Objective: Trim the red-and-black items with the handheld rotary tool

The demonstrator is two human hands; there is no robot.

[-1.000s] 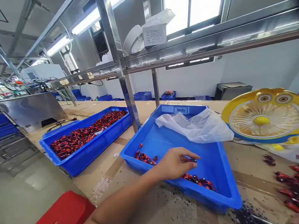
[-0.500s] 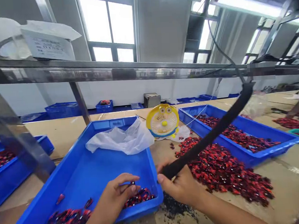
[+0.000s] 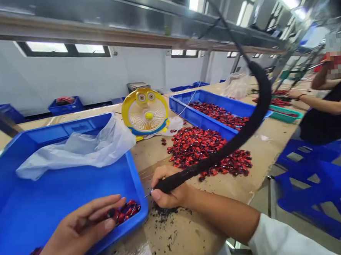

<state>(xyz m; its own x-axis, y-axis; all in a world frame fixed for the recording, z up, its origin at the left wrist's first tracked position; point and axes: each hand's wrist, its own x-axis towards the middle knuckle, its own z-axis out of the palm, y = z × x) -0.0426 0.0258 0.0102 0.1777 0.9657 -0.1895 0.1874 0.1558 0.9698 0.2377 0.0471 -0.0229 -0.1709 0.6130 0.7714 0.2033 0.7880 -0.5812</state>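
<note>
My left hand (image 3: 86, 225) is over the near right corner of a large blue tray (image 3: 139, 183). A small dark glossy piece (image 3: 111, 213) shows between its thumb and fingertips, with the index finger stretched out. Beneath lie several red-and-black pieces (image 3: 131, 210) in the tray's corner. My right hand (image 3: 171, 191) grips a pen-like handpiece (image 3: 169, 182) on a thick black padded cord (image 3: 232, 146). Its thin metal tip points left, close to the tray's rim and apart from the dark piece. Black shavings (image 3: 166, 214) lie on the table under my right hand.
A heap of red-and-black pieces (image 3: 200, 147) lies beyond my right hand. Behind it stands another blue tray (image 3: 183, 111) of pieces. A yellow fan (image 3: 148, 111) and a white plastic bag (image 3: 79, 148) are at the back. A person (image 3: 327, 98) works at right, beside blue stools (image 3: 312, 180).
The view has swung right and down, bringing a co-worker and stools into sight. My hands are farther apart; the left fingers are straighter. The handpiece's thin tip now shows.
</note>
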